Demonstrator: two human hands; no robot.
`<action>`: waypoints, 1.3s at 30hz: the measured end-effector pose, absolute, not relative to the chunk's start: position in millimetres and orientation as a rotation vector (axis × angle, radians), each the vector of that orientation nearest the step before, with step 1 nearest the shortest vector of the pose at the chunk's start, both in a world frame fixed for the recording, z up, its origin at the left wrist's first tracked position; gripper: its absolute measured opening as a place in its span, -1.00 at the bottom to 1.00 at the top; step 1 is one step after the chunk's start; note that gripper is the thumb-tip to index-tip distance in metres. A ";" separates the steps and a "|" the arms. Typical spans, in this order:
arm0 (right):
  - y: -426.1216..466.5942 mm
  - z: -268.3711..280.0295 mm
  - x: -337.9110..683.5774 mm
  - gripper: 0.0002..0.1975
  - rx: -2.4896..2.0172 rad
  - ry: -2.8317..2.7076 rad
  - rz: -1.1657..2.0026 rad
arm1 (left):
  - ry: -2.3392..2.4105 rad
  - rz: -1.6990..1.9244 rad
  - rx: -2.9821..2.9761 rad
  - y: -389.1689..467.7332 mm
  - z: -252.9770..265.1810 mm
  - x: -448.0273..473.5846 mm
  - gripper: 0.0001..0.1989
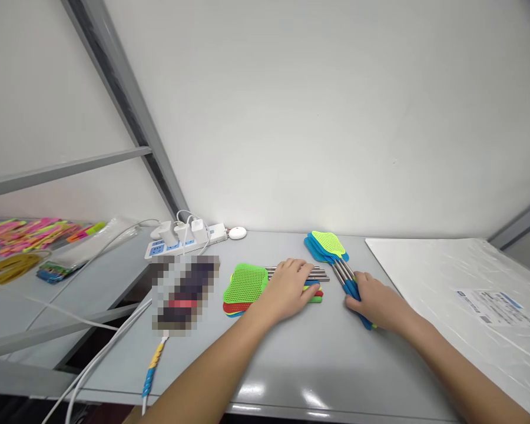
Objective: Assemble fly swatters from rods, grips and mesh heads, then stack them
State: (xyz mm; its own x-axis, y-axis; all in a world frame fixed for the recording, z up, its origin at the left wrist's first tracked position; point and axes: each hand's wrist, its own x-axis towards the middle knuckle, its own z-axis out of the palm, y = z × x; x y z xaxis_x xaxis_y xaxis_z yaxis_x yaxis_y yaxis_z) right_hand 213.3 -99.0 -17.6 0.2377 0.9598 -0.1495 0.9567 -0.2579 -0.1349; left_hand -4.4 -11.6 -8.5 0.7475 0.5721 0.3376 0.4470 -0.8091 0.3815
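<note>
Two small stacks of fly swatters lie on a grey table (291, 359). The left stack (246, 286) has a green mesh head on top, with red and yellow ones under it, and metal shafts running right. My left hand (286, 290) lies flat over those shafts and coloured handles. The right stack (328, 245) has a green head on blue ones, with metal shafts and blue handles pointing toward me. My right hand (377, 301) rests on those blue handles, fingers curled over them.
A white power strip (183, 239) with plugged chargers and a white round device (237, 233) sit by the wall. A blurred dark object (183, 294) lies left of the swatters, cables trailing off the edge. White plastic-wrapped sheets (459, 294) lie at right. Colourful items fill the left table (26, 238).
</note>
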 end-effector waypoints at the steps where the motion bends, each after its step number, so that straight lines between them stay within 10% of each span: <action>1: -99.9 -17.2 217.2 -0.61 -2.458 -1.915 0.305 | 0.807 0.626 2.690 -13.3 -10.9 -2.9 -0.61; 19: -96.0 -24.1 262.6 -0.33 -2.395 -1.972 0.052 | 0.861 0.471 2.778 -10.9 -9.4 -6.1 -0.43; 26: -61.9 3.2 209.5 -0.62 -2.055 -2.215 -0.240 | 0.725 0.468 2.709 -2.1 13.1 -25.1 -0.73; 39: 20.3 0.6 160.3 -0.80 -1.638 -2.565 0.204 | 0.622 0.299 2.813 -14.2 -2.5 -9.9 -0.86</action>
State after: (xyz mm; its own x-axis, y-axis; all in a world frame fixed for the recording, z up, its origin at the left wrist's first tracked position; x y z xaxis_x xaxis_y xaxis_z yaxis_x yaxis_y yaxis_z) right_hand 160.3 20.3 0.6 -0.4202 0.9074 0.0046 0.8953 0.4154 -0.1610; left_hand -9.9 -14.2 -2.5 0.8883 0.4357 0.1454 0.3856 -0.8794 0.2794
